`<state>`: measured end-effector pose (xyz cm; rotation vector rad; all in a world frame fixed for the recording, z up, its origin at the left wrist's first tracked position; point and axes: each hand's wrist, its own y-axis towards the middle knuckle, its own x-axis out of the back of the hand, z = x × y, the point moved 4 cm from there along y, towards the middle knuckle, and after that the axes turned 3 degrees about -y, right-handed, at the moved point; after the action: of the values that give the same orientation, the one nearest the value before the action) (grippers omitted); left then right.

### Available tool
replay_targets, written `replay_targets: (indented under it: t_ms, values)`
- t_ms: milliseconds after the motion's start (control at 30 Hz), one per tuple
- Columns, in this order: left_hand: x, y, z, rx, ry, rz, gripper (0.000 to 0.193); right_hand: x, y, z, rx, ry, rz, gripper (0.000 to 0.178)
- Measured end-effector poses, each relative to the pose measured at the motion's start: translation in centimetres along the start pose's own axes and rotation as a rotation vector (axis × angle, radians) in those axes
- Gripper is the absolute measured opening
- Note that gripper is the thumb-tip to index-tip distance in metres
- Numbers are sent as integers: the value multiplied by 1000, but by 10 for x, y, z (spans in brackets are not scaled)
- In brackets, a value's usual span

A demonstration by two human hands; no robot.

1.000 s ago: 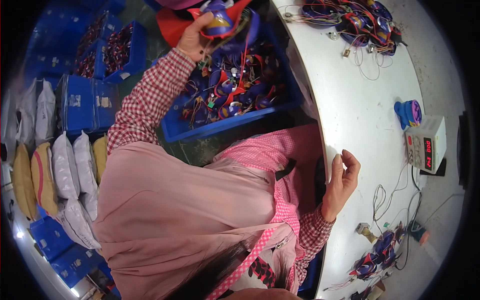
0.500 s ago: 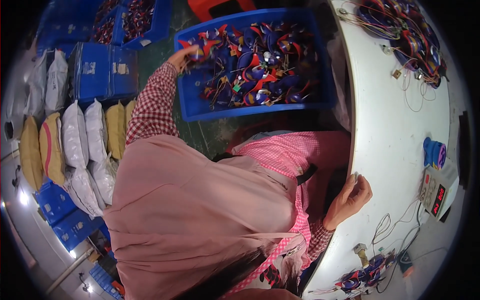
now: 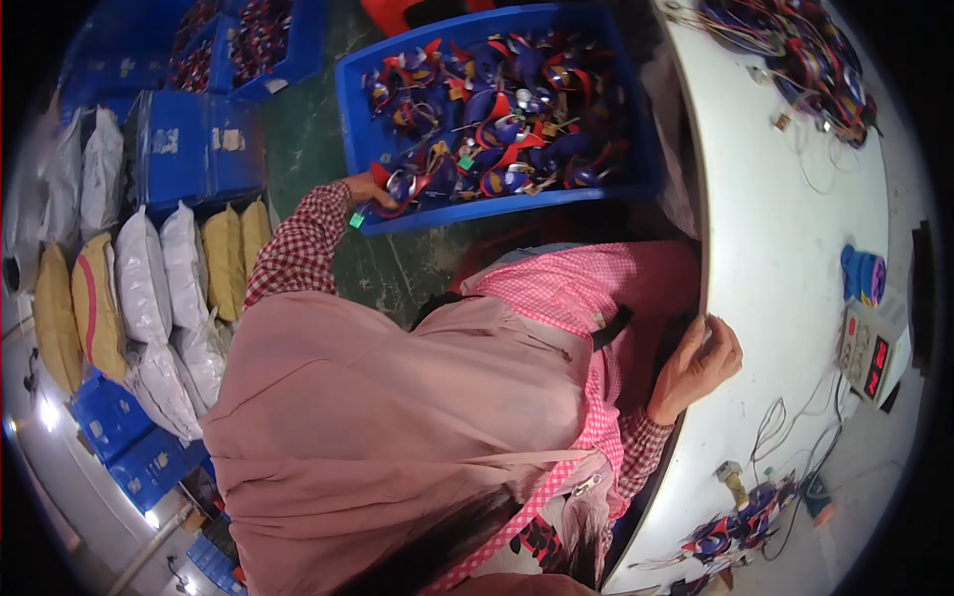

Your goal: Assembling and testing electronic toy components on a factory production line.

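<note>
Watching left hand (image 3: 366,190) closed around a purple-red part (image 3: 401,186) at its fingertips, inside the blue tub's (image 3: 497,211) near rim | probably light, stiff, fragile where wired; I'd grip its rounded body | right hand (image 3: 697,369) loosely curled, seemingly empty, beside counter (image 3: 795,248)

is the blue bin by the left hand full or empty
Not empty: purple and red parts cover most of the blue bin; whether they fill it to the brim cannot be told.
</note>
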<state>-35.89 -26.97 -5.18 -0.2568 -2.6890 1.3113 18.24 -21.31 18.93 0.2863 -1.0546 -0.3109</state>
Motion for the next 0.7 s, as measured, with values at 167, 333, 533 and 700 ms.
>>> replay_targets:
  t_ms: [167,333,533,700]
  values:
    - [2,23,32,-278,185,203,96,-14,5,1,114,-47,-22,14]
    - [31,-10,23,75,194,241,70,3,4,-9,-13,229,-166,19]
    - [57,-14,-88,-405,1162,184,27,113,-49,-35,-110,262,-461,30]
    - [-201,-24,-318,-837,766,224,27,217,-146,-127,-452,159,-903,20]
